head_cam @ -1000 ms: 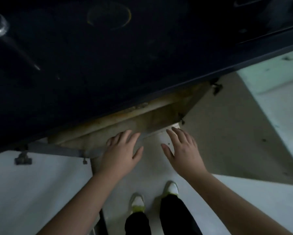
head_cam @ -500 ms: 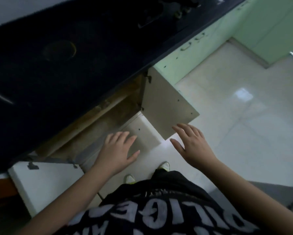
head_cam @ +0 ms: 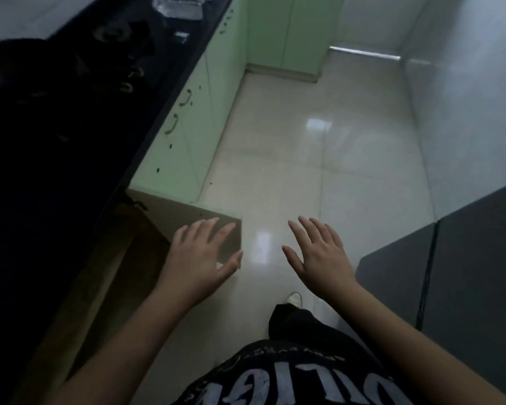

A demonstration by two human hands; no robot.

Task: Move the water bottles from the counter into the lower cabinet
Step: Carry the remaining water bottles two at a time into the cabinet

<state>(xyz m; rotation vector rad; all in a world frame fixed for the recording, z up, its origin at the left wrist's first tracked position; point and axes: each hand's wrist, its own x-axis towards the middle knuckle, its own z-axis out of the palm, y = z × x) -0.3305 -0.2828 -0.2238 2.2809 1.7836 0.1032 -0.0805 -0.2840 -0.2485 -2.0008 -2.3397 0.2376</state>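
**Between carries, hands empty**

Left hand and right hand, fingers spread wide and holding nothing, hover at lower centre. Cabinet door stands open at centre left. Bottles, a blurred clear pack, sit on the counter, upper left. Next, judged: reach up there and grasp.

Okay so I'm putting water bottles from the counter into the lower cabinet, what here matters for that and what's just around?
For the job: black counter; open cabinet door; clear plastic packs at the counter's far end, possibly bottles; left hand and right hand, both empty.

Just around: stove burner; closed green cabinets; tiled floor.
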